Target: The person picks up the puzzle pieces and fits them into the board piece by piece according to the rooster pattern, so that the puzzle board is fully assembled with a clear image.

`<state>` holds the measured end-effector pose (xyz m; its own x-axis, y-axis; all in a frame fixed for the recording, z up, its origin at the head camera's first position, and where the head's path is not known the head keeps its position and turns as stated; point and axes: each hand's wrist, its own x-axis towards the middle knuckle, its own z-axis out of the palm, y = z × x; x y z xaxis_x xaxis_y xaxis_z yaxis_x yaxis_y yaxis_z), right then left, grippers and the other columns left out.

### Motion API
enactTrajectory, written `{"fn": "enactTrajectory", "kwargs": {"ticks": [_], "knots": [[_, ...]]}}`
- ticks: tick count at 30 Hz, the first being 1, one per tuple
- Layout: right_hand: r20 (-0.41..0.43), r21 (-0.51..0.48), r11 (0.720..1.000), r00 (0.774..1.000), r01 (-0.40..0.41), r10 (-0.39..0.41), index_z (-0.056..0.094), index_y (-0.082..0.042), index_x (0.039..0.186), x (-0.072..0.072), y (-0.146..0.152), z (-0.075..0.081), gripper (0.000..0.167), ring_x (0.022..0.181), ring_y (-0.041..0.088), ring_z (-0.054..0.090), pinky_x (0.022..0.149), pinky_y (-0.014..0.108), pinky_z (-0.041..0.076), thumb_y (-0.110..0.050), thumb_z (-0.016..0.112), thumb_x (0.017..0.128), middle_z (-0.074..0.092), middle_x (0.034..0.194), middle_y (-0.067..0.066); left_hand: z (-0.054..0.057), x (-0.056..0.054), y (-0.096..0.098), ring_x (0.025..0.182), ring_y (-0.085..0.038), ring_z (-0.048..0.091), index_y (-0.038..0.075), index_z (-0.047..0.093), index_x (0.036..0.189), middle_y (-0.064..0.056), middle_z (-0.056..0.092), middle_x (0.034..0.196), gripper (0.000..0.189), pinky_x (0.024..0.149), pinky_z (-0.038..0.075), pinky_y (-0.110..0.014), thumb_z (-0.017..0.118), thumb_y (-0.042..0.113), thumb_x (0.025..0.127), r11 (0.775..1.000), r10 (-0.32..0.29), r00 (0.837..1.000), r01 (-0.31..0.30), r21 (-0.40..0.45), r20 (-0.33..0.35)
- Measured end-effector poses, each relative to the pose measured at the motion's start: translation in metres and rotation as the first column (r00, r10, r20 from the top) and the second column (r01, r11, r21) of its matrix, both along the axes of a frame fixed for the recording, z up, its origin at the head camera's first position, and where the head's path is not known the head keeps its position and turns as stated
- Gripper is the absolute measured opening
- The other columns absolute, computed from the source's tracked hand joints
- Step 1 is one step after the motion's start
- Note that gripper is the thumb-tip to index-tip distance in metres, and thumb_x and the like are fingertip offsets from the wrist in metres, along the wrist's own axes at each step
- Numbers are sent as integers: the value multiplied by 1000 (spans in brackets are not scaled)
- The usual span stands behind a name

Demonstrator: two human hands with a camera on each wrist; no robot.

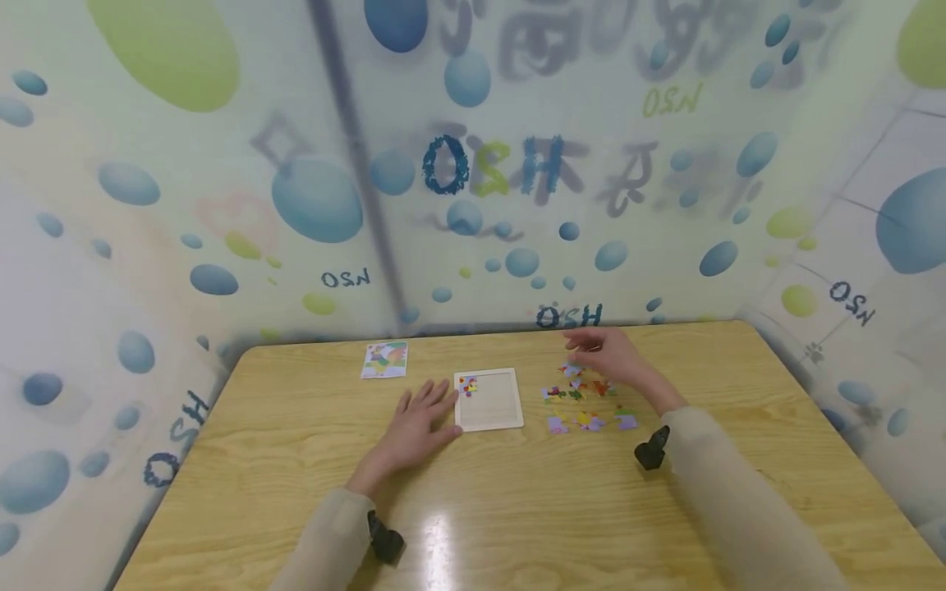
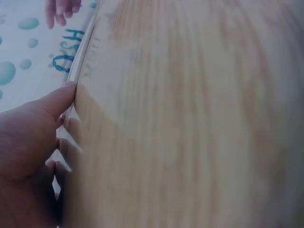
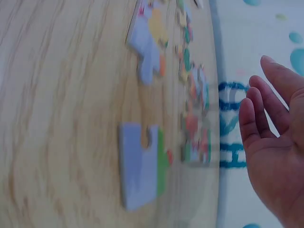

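Observation:
My left hand (image 1: 415, 423) rests on the table with fingers spread, its thumb and fingertips right at the left side of a square puzzle tray (image 1: 491, 428). A few joined colourful puzzle pieces (image 1: 469, 386) fill the tray's upper left corner. Above a scatter of loose jigsaw pieces (image 1: 587, 421), to the right of the tray, hovers my right hand (image 1: 608, 355). Its fingers are loosely bent, and the right wrist view shows nothing held in them. A lilac piece with a green edge (image 3: 135, 166) lies nearest that wrist camera, with more pieces behind it.
A printed picture card (image 1: 385, 359) lies at the back left of the wooden table (image 1: 296, 476). Behind the table's far edge stands a pale wall (image 1: 628, 312) with blue and green drops. Dark wrist cameras sit on both sleeves.

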<state>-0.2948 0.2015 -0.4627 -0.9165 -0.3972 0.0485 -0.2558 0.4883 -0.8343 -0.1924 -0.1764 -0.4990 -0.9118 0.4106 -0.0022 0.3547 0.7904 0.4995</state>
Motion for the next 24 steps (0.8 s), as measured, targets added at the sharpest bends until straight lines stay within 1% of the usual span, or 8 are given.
{"fn": "enactTrajectory", "kwargs": {"ticks": [3, 6, 10, 13, 15, 20, 24], "knots": [[-5, -1, 999, 999, 33, -33, 58, 5, 141, -1, 13, -5, 44, 99, 32, 66, 73, 42, 58, -9, 68, 100, 68, 121, 24, -1, 0, 0, 155, -37, 13, 9, 43, 156, -12, 26, 167, 66, 122, -1, -61, 63, 40, 102, 1000, -2, 1000, 2, 0, 4], [-20, 16, 998, 997, 69, -68, 59, 6, 139, -3, 20, -11, 43, 99, 32, 67, 75, 37, 58, -8, 69, 99, 69, 119, 23, -3, 0, 0, 156, -37, 12, 10, 42, 157, -11, 25, 167, 66, 122, -2, -60, 62, 41, 102, 1000, -8, 1000, 8, -12, 8], [-21, 28, 997, 997, 72, -72, 61, 5, 138, -7, 23, -16, 44, 102, 32, 67, 76, 33, 58, -9, 71, 98, 70, 121, 22, -3, 1, 0, 155, -39, 14, 8, 43, 156, -13, 26, 167, 66, 122, 0, -62, 63, 40, 102, 1000, -8, 1000, 8, -12, -11], [-4, 29, 998, 999, 48, -48, 62, 5, 137, -11, 22, -18, 43, 104, 34, 66, 78, 33, 57, -9, 71, 98, 69, 123, 21, 0, 2, 0, 154, -41, 16, 6, 45, 155, -16, 29, 165, 65, 121, 2, -64, 64, 38, 102, 1000, -3, 1000, 4, 9, -26], [16, 48, 998, 999, 40, -40, 63, 3, 136, -12, 22, -19, 41, 106, 32, 64, 80, 33, 56, -9, 71, 97, 69, 123, 19, 3, 2, 0, 154, -42, 16, 5, 45, 154, -16, 29, 165, 64, 121, 2, -65, 64, 36, 102, 1000, -3, 1000, 4, 18, -25], [55, 112, 994, 998, 3, -9, 65, 0, 136, -11, 23, -22, 41, 109, 29, 61, 87, 37, 53, -11, 71, 97, 69, 123, 15, 6, 2, 1, 155, -40, 14, 6, 44, 155, -14, 28, 166, 64, 122, 1, -63, 63, 37, 103, 1000, -5, 1000, 5, 4, -2], [83, 117, 993, 996, -27, 17, 65, -2, 136, -10, 23, -25, 42, 113, 30, 61, 93, 42, 53, -14, 72, 97, 67, 127, 15, 6, 2, 2, 154, -40, 15, 6, 44, 155, -15, 29, 166, 63, 122, 1, -63, 63, 36, 103, 1000, -2, 1000, 2, 0, -9]]}}
